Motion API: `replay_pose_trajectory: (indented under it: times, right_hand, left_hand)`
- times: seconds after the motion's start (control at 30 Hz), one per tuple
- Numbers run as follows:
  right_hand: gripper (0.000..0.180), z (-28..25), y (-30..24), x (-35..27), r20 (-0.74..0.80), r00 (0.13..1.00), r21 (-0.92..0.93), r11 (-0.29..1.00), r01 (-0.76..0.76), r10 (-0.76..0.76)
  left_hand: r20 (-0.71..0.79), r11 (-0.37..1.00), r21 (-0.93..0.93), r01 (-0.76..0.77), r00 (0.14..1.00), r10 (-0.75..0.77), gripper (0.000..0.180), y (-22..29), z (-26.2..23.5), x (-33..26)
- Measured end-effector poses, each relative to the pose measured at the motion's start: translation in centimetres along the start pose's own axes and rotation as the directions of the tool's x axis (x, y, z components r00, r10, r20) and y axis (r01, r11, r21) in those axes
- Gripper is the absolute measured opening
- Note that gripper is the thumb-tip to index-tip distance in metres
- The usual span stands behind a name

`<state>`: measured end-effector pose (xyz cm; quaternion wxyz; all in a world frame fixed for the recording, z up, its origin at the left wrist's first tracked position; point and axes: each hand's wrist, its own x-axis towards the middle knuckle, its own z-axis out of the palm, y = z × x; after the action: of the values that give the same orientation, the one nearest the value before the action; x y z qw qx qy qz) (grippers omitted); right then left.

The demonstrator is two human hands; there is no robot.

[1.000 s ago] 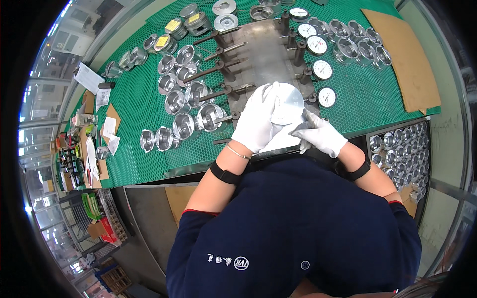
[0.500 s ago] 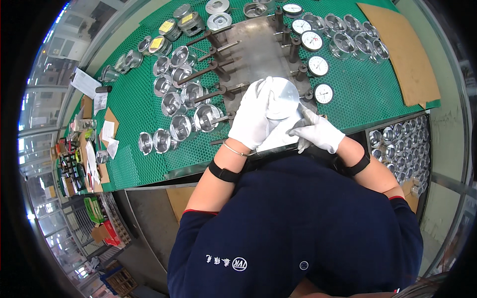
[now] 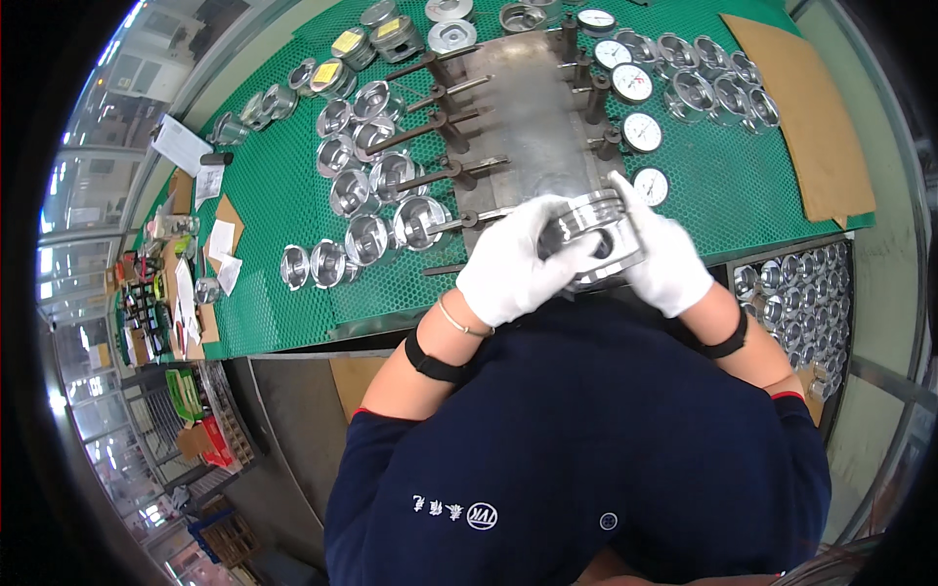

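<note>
Gloved left hand and right hand grasp one metal piston; inspection step, next demands careful turning.

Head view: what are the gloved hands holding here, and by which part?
A shiny metal piston, held between both hands above the green mat. The left hand wraps its left side; the right hand grips its right side, fingers along the top edge.

Green mat, dial gauges, cardboard sheet, loose pistons.
</note>
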<state>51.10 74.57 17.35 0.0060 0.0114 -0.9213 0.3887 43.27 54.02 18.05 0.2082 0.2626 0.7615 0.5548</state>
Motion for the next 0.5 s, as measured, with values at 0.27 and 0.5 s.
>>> replay_pose_trajectory:
  times: [0.27, 0.5]
  right_hand:
    - [0.057, -6.2, 6.9, -2.2, -0.144, 0.956, 0.730, 0.680, -0.070, 0.254]
    - [0.026, -9.7, 15.5, 2.4, -0.147, 0.722, 0.704, 0.584, -0.404, 0.677]
  left_hand:
    - [-0.523, 0.825, 0.551, 0.125, 0.822, 0.224, 0.027, -7.0, -12.0, -2.1]
    - [-0.117, 0.531, 0.845, 0.064, 0.991, 0.068, 0.018, -14.9, -11.9, -5.4]
